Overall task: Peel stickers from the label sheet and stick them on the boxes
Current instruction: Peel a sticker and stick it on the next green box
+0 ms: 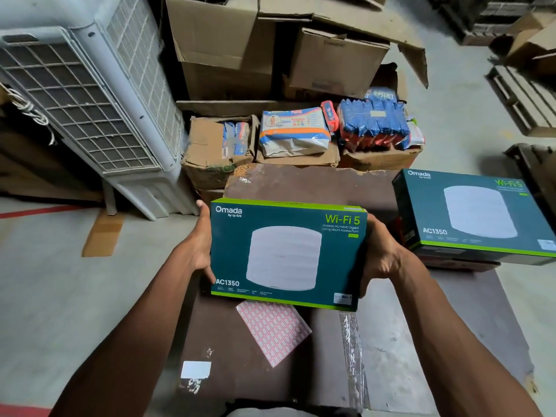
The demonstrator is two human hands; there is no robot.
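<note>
Above the label sheet (273,331), both hands — left (197,251), right (380,254) — grip the box's (287,254) side edges, seemingly lifted.

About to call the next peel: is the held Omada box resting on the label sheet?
Cannot tell. In the head view the held Omada box overlaps the label sheet at its top edge, hiding any gap or contact.

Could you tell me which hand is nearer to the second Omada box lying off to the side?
Right. The right hand grips the held box's edge beside the second box; the left hand grips the far edge.
</note>
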